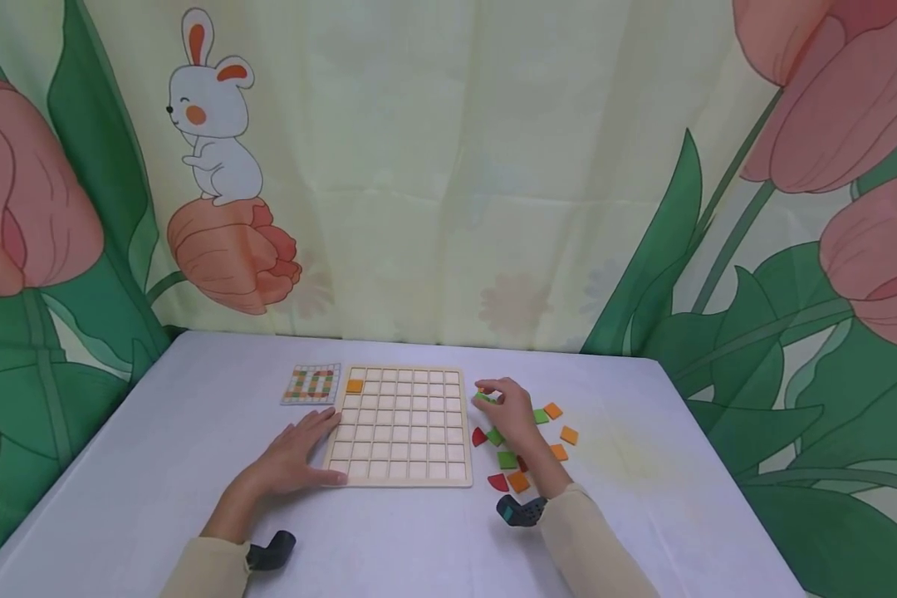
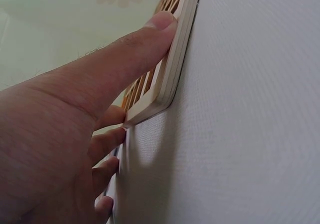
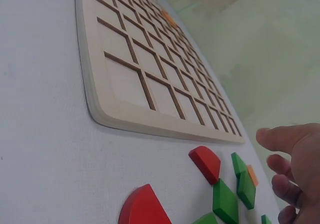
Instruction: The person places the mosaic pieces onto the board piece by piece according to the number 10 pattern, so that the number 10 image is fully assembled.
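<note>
A square wooden grid board [image 1: 398, 483] lies on the table, with one orange square tile [image 1: 355, 386] in a cell near its far left corner. My left hand [image 1: 291, 455] rests spread along the board's left side; in the left wrist view its thumb [image 2: 145, 36] presses on the frame near the corner. Just right of the board, my right hand [image 1: 512, 411] is over loose tiles, thumb and fingers apart around a green tile [image 1: 483, 397]. No piece shows between those fingertips in the right wrist view. Green tiles [image 3: 225, 201] and a red quarter-round piece [image 3: 205, 164] lie near this hand.
A small pattern card [image 1: 311, 384] with coloured squares lies left of the board. More orange tiles [image 1: 569, 435] and a red piece [image 1: 497, 482] are scattered at the right. Behind the white-covered table [image 1: 389, 548] hangs a printed curtain [image 1: 419, 183].
</note>
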{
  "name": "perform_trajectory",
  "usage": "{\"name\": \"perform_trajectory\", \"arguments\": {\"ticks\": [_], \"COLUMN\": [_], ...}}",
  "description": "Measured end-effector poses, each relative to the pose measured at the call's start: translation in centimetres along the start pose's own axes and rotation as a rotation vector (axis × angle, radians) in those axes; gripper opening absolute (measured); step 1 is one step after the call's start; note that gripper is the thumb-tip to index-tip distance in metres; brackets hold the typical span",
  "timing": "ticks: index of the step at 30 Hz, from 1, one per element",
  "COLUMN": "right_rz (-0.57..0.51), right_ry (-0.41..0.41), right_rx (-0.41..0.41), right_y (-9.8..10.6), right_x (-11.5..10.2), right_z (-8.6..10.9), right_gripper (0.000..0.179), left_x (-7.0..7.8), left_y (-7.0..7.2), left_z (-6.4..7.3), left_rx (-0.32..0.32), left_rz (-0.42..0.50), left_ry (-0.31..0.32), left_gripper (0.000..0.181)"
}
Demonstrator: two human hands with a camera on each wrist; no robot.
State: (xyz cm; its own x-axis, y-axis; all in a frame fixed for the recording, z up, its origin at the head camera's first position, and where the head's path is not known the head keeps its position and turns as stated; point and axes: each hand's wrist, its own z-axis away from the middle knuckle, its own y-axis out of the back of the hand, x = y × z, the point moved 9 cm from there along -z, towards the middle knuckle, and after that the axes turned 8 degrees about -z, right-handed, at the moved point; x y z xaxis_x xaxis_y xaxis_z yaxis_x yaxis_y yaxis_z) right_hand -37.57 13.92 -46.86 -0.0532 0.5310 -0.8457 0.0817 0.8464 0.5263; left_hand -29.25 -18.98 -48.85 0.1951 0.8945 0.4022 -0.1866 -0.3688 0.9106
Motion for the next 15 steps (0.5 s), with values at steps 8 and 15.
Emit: {"name": "perform_trajectory", "arguments": {"ticks": [8, 15], "right_rz": [0.080, 0.168], "right_ry": [-0.025, -0.084], "right_rx": [0.016, 0.063], "right_y": [1.1, 1.6], "right_x": [0.9, 1.8], "right_z": [0.6, 1.0], "right_gripper": [0.038, 0.036], "left_x": [0.0, 0.0], "left_y": [-0.3, -0.2], "left_z": [-0.2, -0.2], "left_rx": [-0.009, -0.012], "left_rz": [0.002, -0.002], "left_ry": [-0.001, -0.011], "left_gripper": [0.104, 0.105]}}
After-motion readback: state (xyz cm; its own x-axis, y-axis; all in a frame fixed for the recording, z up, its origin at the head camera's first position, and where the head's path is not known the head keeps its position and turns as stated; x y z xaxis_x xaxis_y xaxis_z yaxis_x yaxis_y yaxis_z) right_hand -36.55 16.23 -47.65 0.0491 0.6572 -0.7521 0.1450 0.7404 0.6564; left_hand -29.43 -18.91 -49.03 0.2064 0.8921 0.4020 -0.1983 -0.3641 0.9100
